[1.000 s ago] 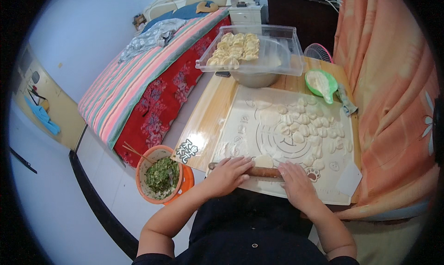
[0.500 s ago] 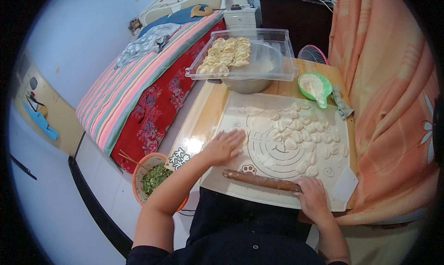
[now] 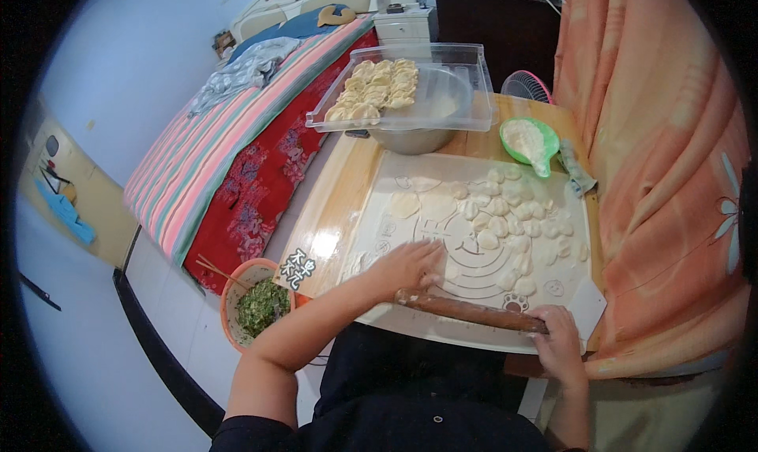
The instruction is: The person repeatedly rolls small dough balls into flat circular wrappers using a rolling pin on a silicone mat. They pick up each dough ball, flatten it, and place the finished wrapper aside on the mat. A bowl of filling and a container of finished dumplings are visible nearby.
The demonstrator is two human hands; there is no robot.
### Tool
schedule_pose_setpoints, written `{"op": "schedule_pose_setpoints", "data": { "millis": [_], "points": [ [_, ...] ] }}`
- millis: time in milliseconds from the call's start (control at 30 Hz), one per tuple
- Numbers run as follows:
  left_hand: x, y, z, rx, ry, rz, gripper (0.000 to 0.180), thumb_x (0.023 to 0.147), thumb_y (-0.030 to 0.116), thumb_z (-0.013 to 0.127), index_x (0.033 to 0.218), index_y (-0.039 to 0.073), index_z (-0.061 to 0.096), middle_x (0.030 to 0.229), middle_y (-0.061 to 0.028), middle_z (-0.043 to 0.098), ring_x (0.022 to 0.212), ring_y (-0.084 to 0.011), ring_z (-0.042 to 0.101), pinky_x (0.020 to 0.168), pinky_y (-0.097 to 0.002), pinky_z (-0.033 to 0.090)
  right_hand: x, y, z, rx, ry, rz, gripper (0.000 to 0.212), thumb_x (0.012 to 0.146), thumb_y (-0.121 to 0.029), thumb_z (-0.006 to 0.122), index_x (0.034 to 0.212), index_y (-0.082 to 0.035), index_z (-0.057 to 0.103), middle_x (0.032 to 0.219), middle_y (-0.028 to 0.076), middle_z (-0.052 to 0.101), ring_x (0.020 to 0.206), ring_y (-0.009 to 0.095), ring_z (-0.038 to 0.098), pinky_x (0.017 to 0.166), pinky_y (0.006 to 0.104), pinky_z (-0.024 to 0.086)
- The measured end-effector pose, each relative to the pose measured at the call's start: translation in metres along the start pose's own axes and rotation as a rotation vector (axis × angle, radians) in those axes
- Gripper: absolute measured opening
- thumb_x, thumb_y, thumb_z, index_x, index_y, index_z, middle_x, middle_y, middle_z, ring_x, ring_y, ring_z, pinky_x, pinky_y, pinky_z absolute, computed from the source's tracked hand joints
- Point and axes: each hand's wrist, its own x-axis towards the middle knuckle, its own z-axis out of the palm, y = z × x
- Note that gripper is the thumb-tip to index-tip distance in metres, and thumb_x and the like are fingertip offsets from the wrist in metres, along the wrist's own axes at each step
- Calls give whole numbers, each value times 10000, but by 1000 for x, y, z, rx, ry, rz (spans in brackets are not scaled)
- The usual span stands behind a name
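Note:
My right hand (image 3: 559, 337) is wrapped round the right end of a brown wooden rolling pin (image 3: 474, 311), which lies slantwise over the near part of a pale printed dough mat (image 3: 371, 266). My left hand (image 3: 414, 266) reaches over the mat just above the pin's left end, fingers stretched out and slightly blurred. By its fingertips is a small dough piece (image 3: 451, 271). Two thin rolled wrappers, one a flat round wrapper (image 3: 404, 206), lie farther back. Several small floured dough pieces (image 3: 513, 219) are scattered over the mat's right half.
A clear plastic tray (image 3: 482, 81) of filled dumplings (image 3: 375, 89) rests on a metal bowl (image 3: 410, 142) at the back. To its right sits a green scoop (image 3: 545, 152) of flour. Below the table's left edge stands an orange-rimmed bowl (image 3: 229, 310) of green filling with chopsticks. An orange curtain (image 3: 647, 215) borders the right.
My left hand has moved rightward and nearer, away from the wrappers. The rolling pin has shifted to the right along with my right hand. The view has turned slightly.

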Motion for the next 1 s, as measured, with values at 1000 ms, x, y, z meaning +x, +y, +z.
{"op": "schedule_pose_setpoints", "data": {
  "millis": [1000],
  "points": [
    [-116, 32, 9, 223, 306, -435, 743, 929, 431, 553, 1504, 16, 331, 1582, -177, 306, 1450, -332, 310, 1175, -550, 209, 72, -58, 107, -373, -195, -134, 796, 898, -382, 650, 1470, 73, 335, 1598, 243, 217, 1496, 363, 184, 1211, 475, 165]
  ]
}}
